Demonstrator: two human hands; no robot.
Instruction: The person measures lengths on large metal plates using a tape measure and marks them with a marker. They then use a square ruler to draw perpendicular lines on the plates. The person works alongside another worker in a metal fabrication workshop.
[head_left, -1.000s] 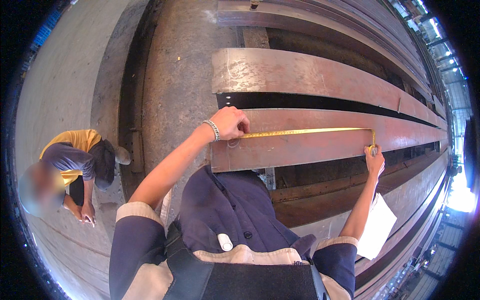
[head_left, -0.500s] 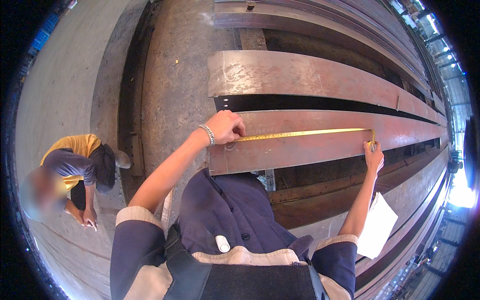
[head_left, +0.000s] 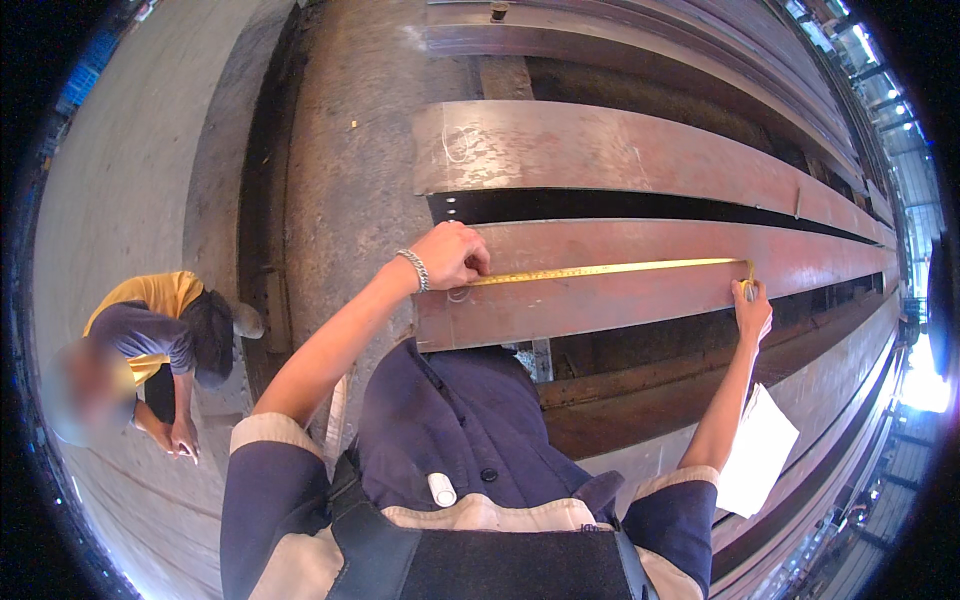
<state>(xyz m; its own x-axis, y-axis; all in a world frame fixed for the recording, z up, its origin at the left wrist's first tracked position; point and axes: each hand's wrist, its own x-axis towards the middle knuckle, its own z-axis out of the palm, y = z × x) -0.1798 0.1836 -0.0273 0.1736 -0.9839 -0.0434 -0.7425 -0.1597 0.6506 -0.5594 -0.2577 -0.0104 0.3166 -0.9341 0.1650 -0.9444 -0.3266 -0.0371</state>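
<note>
A yellow tape measure (head_left: 610, 268) is drawn out along the top of a reddish-brown steel beam (head_left: 600, 308). Near the beam's left end, my left hand (head_left: 452, 256) pinches the start of the tape, fingers closed; a chain bracelet circles that wrist. At the other end, over the beam's near edge, my right hand (head_left: 753, 308) is closed round the tape's yellow case. White chalk marks show on the beam close to my left hand. A sheet of white paper (head_left: 762, 450) hangs by my right forearm.
A second wide steel beam (head_left: 560, 145) lies parallel beyond a dark gap, with more beams farther back and others on the near right. To the left, a crouching person (head_left: 150, 320) in yellow and dark clothes reaches toward the concrete floor (head_left: 120, 210).
My right hand has shifted very slightly to the right with the tape case. My left hand stays at the same spot on the beam.
</note>
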